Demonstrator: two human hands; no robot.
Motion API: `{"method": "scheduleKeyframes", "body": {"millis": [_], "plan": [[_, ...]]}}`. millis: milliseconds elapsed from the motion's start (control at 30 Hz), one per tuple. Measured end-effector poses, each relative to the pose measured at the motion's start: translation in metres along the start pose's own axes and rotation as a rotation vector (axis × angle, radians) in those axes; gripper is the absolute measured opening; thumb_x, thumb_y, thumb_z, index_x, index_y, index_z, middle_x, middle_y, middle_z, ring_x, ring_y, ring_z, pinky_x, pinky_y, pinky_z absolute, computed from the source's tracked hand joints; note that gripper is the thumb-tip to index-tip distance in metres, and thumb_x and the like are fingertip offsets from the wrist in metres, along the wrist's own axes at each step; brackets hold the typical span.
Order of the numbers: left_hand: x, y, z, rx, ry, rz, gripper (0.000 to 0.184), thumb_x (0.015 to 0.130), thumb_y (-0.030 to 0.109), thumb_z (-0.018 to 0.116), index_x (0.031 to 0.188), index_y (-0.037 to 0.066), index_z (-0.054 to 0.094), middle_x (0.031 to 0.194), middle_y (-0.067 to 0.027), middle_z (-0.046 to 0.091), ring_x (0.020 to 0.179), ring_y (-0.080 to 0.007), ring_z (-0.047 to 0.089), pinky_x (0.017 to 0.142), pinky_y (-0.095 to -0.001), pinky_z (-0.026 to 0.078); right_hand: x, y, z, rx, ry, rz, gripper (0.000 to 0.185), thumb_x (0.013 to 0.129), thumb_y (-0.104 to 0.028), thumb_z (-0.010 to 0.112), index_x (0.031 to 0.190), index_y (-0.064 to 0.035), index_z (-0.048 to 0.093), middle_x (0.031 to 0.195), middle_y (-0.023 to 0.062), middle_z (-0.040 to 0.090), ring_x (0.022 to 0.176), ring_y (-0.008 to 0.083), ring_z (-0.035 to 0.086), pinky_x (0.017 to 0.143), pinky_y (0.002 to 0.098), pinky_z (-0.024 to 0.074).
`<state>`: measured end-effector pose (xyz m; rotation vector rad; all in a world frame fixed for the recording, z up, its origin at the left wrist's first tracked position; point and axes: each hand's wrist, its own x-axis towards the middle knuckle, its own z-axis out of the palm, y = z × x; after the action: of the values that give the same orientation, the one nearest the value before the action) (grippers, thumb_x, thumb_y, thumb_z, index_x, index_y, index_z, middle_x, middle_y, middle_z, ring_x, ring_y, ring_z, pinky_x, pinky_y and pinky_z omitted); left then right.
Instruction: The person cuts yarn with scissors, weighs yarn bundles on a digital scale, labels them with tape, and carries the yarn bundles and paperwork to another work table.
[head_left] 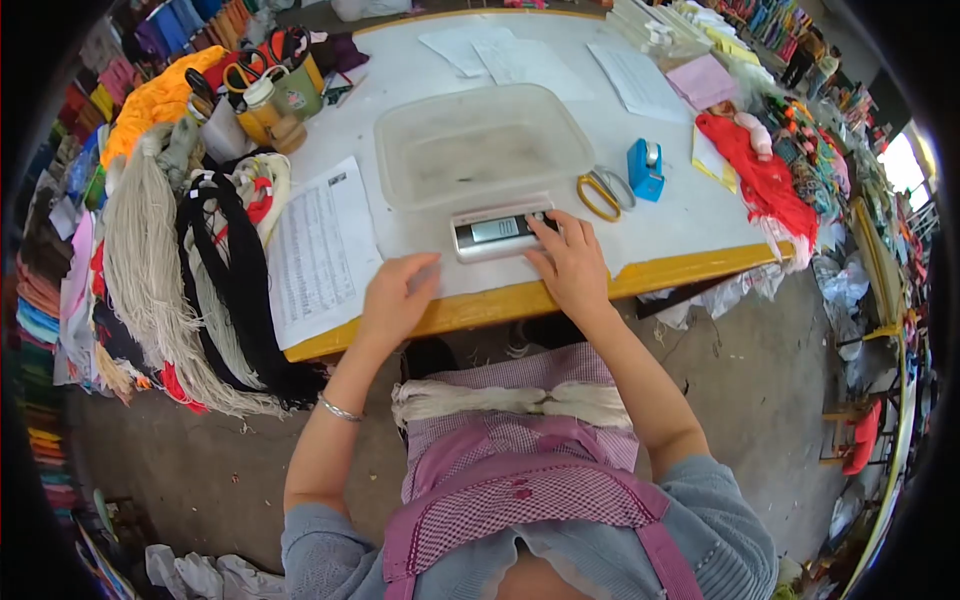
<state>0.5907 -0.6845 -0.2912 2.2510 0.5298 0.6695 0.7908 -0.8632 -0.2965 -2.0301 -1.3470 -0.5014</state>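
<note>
A digital scale [470, 236] lies near the table's front edge, its display reading about 0.0. Behind it, a clear plastic tub [385, 150] appears to rest partly on the scale; the contact is hidden. My right hand [574, 262] touches the scale's right end with its index finger by the buttons, thumb apart and nothing held. To the left of the scale, my left hand [398, 297] hovers at the table edge, fingers loosely curved and apart, holding nothing. A skein of off-white yarn [590, 402] lies across my lap on the apron [520, 490].
Yellow-handled scissors [598, 197] and a blue tape dispenser [646, 170] lie right of the tub. A printed sheet [322, 250] and hanging yarn skeins [150, 260] are on the left. Red yarn [760, 185] hangs over the right corner. Papers [520, 65] lie at the back.
</note>
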Motion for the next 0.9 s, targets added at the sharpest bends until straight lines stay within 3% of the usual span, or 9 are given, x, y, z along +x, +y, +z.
{"method": "scheduleKeyframes", "body": {"millis": [200,300,367,500,600,633,767,833,900], "plan": [[0.009,0.003,0.007,0.037,0.037,0.069,0.028,0.081,0.013,0.065,0.107,0.004,0.065,0.097,-0.0139,0.065,0.078,-0.0298,0.058,0.067,-0.036,0.048,0.015,0.002,0.011,0.049,0.01,-0.003,0.036,0.076,-0.017,0.071,0.111,-0.0079,0.064,0.112,0.0106,0.058,0.101,0.0319,0.052,0.085,0.0386,0.0467],[0.006,0.0,-0.007,0.049,0.1,0.096,0.029,0.08,0.012,0.064,0.107,0.004,0.064,0.101,-0.0145,0.065,0.086,-0.0303,0.06,0.074,-0.0375,0.047,0.029,0.006,0.023,-0.001,0.001,-0.055,0.038,0.074,-0.018,0.072,0.109,-0.0076,0.064,0.106,0.0086,0.06,0.094,0.0308,0.054,0.081,0.0388,0.0472],[0.001,-0.003,-0.022,0.218,0.156,0.041,0.034,0.079,0.012,0.065,0.112,0.004,0.062,0.108,-0.0153,0.064,0.098,-0.0311,0.059,0.085,-0.0402,0.044,0.048,0.006,0.035,-0.005,-0.021,-0.066,0.038,0.074,-0.018,0.072,0.109,-0.0073,0.063,0.105,0.008,0.06,0.092,0.0305,0.054,0.079,0.0394,0.0472],[-0.019,-0.036,-0.046,0.471,0.307,0.014,0.044,0.08,0.016,0.066,0.121,0.002,0.056,0.123,-0.0164,0.058,0.114,-0.034,0.052,0.096,-0.0444,0.037,0.086,0.015,0.073,-0.063,-0.037,-0.149,0.039,0.074,-0.016,0.072,0.111,-0.0082,0.061,0.103,0.0073,0.06,0.089,0.0299,0.054,0.078,0.0391,0.048],[-0.036,-0.056,-0.058,0.698,0.414,-0.035,0.049,0.082,0.022,0.065,0.124,0.001,0.053,0.127,-0.0186,0.055,0.12,-0.0361,0.048,0.101,-0.0481,0.034,0.111,0.033,0.099,-0.018,-0.108,-0.155,0.049,0.075,-0.016,0.072,0.12,-0.0088,0.054,0.114,0.0083,0.058,0.098,0.0309,0.055,0.078,0.0389,0.0502],[-0.041,-0.06,-0.061,0.737,0.399,-0.121,0.053,0.085,0.029,0.063,0.128,0.002,0.051,0.132,-0.0204,0.051,0.127,-0.0383,0.043,0.105,-0.0529,0.029,0.116,0.033,0.102,0.009,-0.126,-0.152,0.053,0.075,-0.015,0.072,0.124,-0.0086,0.052,0.118,0.0096,0.057,0.101,0.0314,0.056,0.077,0.0395,0.0516],[-0.05,-0.056,-0.053,0.738,0.266,-0.196,0.05,0.087,0.035,0.06,0.127,0.005,0.054,0.135,-0.0184,0.05,0.129,-0.036,0.042,0.107,-0.0564,0.026,0.119,0.019,0.099,0.025,-0.11,-0.061,0.059,0.077,-0.015,0.071,0.129,-0.007,0.046,0.126,0.0117,0.053,0.102,0.0338,0.057,0.081,0.0414,0.0502],[-0.052,-0.035,-0.045,0.643,0.2,-0.166,0.047,0.087,0.035,0.06,0.125,0.008,0.056,0.134,-0.0161,0.052,0.128,-0.0338,0.044,0.107,-0.0558,0.026,0.106,-0.001,0.074,0.022,0.021,-0.132,0.054,0.079,-0.015,0.07,0.127,-0.0049,0.049,0.124,0.0142,0.055,0.1,0.0339,0.058,0.084,0.0425,0.0484],[-0.056,-0.022,-0.039,0.678,0.248,-0.106,0.041,0.085,0.032,0.062,0.119,0.008,0.061,0.129,-0.0143,0.055,0.123,-0.0326,0.049,0.104,-0.0553,0.03,0.077,-0.02,0.045,0.219,0.114,-0.254,0.038,0.08,-0.012,0.066,0.116,-0.0056,0.057,0.112,0.0141,0.061,0.095,0.0338,0.059,0.082,0.0433,0.0473]]}}
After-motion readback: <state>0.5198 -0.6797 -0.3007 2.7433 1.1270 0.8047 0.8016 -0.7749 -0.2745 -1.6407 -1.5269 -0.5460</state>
